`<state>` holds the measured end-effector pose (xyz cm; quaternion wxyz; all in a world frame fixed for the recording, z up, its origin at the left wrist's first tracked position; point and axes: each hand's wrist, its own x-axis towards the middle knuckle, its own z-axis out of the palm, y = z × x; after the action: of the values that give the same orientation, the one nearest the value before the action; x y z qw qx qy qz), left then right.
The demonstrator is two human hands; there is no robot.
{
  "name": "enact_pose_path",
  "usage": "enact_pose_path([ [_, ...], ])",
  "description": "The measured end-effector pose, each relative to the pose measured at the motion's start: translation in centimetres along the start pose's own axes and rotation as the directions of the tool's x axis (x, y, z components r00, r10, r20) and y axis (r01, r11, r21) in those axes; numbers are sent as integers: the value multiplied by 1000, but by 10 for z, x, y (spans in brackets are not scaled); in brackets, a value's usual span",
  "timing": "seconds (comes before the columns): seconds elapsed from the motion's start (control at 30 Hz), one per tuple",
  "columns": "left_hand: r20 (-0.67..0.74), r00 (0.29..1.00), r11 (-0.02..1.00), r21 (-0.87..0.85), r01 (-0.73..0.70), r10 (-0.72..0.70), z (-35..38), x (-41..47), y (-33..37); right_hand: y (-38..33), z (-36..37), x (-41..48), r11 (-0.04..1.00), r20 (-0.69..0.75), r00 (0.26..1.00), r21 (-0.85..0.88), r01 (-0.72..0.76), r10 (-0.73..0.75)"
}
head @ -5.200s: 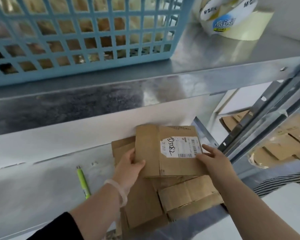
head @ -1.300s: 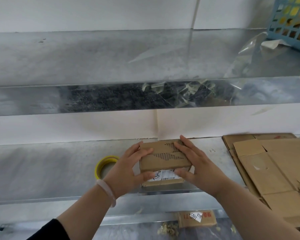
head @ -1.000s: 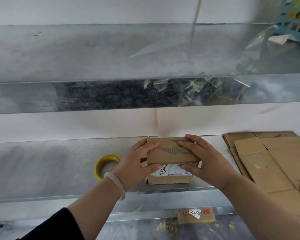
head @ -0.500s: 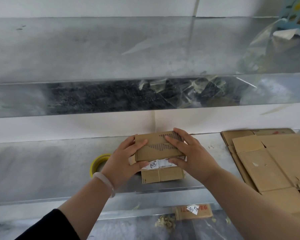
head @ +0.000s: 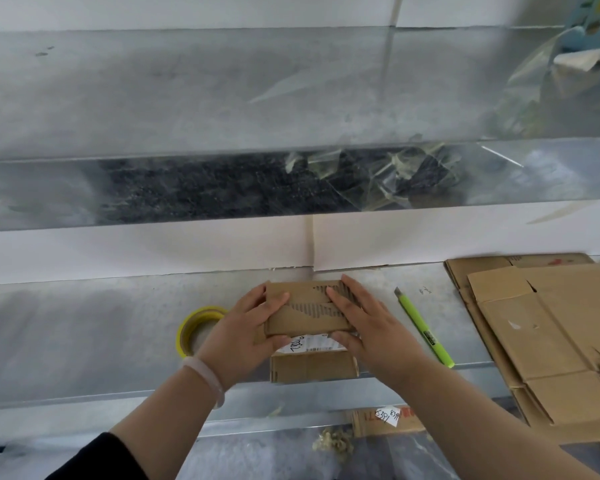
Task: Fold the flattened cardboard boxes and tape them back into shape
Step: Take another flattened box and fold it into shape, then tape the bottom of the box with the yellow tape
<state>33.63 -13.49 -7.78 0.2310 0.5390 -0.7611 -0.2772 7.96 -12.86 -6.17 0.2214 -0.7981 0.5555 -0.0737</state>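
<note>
White shipping label [head: 312, 344] on small box [head: 302, 317] is showing handwritten digits, upside down, approx. "7800", plus barcode too small to read. Black print on box top is blurring out. White tag [head: 389, 415] on cardboard piece [head: 364, 424] below is reading "6391"; 2nd no. and red print are unclear.
</note>
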Motion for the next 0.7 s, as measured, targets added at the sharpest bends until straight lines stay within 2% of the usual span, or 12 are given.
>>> enact_pose_path([
  [0.1,45,999,998,66,-21,18,15,5,8,13,-4,-6,984,-46,999,-179,-4,-4],
  [0.23,15,990,928,346,-136,140,21,9,19,11,-12,-9,911,-71,992,-407,70,-108],
  [0.3,0,978,894,404,-193,211,20,8,23,2,-8,-10,916,-81,986,-387,103,-145],
  [0.4,37,979,896,397,-199,201,22,9,22,0,-1,-7,945,-89,990,-319,72,-106],
  [0.5,85,974,911,346,-224,208,18,10,19,3,0,-6,936,-96,990,-346,62,-101],
  [0.53,74,979,925,319,-205,192,14,6,16,3,0,-7,936,-93,990,-346,63,-102],
  [0.6,-64,992,949,305,-84,108,7,-13,2,5,1,-7,936,-89,991,-346,60,-96],
  [0.67,-233,972,925,373,75,15,-1,-38,-21,7,2,-6,936,-91,992,-347,50,-86],
  [0.7,-260,965,894,428,137,-23,-4,-51,-35,7,3,-6,940,-96,992,-338,44,-82],
])
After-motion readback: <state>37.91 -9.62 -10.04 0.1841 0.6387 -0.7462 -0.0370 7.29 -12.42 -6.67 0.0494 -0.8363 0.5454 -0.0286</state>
